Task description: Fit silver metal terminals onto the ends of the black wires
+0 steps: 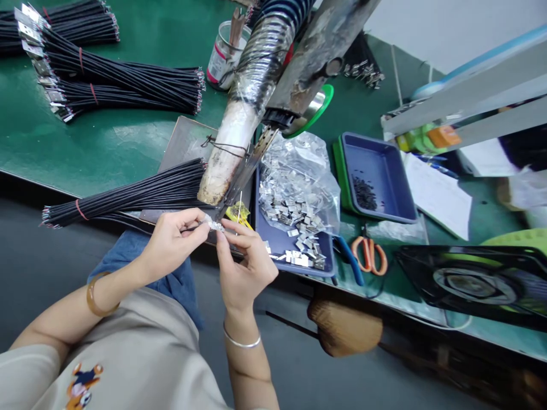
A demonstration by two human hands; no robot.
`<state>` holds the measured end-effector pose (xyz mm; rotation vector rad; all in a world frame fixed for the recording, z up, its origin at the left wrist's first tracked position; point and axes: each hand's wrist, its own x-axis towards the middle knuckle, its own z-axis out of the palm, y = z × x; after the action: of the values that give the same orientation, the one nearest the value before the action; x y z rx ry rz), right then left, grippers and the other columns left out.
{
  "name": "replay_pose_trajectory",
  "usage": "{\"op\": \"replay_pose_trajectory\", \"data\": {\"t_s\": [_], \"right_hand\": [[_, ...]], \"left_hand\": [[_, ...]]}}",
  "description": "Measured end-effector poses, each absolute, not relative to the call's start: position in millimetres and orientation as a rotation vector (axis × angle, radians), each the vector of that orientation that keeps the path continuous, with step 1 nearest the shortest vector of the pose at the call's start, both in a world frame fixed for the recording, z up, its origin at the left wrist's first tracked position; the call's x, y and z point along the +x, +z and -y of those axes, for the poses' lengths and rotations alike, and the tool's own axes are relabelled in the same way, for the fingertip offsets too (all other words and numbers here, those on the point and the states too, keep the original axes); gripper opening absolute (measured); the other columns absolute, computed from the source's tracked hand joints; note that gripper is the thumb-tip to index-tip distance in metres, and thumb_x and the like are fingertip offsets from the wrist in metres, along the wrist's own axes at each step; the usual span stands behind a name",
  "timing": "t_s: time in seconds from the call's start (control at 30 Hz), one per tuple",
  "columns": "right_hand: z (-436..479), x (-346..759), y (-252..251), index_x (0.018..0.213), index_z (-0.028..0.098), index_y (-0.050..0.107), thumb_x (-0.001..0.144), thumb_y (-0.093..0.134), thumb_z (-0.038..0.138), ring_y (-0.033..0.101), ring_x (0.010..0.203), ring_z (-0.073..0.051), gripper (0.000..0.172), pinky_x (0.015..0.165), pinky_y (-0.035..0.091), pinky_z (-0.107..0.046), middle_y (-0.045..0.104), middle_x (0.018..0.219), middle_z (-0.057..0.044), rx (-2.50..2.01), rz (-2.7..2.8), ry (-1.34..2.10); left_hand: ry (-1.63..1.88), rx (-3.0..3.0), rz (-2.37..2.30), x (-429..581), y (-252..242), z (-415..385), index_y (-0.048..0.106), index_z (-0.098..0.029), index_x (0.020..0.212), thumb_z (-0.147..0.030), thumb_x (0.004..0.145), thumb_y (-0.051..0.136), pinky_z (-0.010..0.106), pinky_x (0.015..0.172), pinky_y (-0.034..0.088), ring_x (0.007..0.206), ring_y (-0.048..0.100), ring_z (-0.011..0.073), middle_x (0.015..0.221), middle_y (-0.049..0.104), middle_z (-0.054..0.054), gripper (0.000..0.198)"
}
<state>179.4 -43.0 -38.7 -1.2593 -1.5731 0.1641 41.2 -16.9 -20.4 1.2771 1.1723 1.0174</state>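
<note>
My left hand (177, 239) is closed in a pinch, with thumb and fingertips on a small silvery-white piece (213, 224). My right hand (248, 259) pinches the other side of it, so the two hands nearly meet at the table edge. The piece's exact kind is too small to make out. Just behind my left hand lies a bundle of black cables (141, 188) tied with a red band. Beside my right hand stands a blue tray (329, 267) with a plastic bag and loose metal connector shells (301, 256).
A wrapped duct (228, 142) and a metal arm hang low over the hands. More cable bundles (128, 82) lie at the back left, near a jar (217, 60). Rightward are pliers (350, 262), orange-handled scissors (370, 256), a bin with black bits (384, 171) and a fan (474, 285).
</note>
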Motion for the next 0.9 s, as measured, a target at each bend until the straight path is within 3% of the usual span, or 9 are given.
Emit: {"op": "replay_pose_trajectory", "data": {"t_s": [0.2, 0.53, 0.73, 0.9], "right_hand": [[40, 180, -38, 0.086, 0.021, 0.066, 0.088, 0.072, 0.013, 0.078, 0.087, -0.017, 0.01, 0.069, 0.061, -0.025, 0.08, 0.096, -0.004, -1.279, 1.6, 0.137], [39, 178, -26, 0.084, 0.021, 0.063, 0.084, 0.074, 0.01, 0.079, 0.087, -0.017, 0.016, 0.078, 0.064, -0.027, 0.081, 0.096, -0.005, -1.238, 1.634, 0.057], [44, 180, -25, 0.082, 0.022, 0.059, 0.085, 0.072, 0.008, 0.079, 0.083, -0.015, 0.019, 0.074, 0.065, -0.025, 0.08, 0.104, -0.006, -1.226, 1.658, 0.061], [45, 181, -26, 0.083, 0.022, 0.058, 0.086, 0.07, 0.008, 0.079, 0.084, -0.015, 0.019, 0.075, 0.065, -0.024, 0.08, 0.105, -0.007, -1.223, 1.709, 0.067]], "left_hand": [[1.036, 1.306, -1.199, 42, -18, 17, 0.066, -0.013, 0.073, -0.025, 0.083, 0.057, 0.018, 0.052, 0.033, 0.056, 0.041, 0.0075, 0.062, 0.053, -0.002, 0.018], [1.041, 1.194, -1.143, 43, -7, 13, 0.064, -0.013, 0.073, -0.028, 0.079, 0.059, 0.017, 0.051, 0.037, 0.055, 0.043, 0.0077, 0.06, 0.051, -0.002, 0.017], [1.035, 1.163, -1.11, 44, -3, 10, 0.061, -0.012, 0.07, -0.024, 0.076, 0.06, 0.017, 0.045, 0.025, 0.05, 0.031, 0.0049, 0.056, 0.044, -0.006, 0.013], [0.969, 1.117, -1.105, 41, -2, 9, 0.062, -0.013, 0.07, -0.024, 0.074, 0.063, 0.018, 0.049, 0.03, 0.052, 0.035, 0.0057, 0.058, 0.049, -0.005, 0.012]]}}
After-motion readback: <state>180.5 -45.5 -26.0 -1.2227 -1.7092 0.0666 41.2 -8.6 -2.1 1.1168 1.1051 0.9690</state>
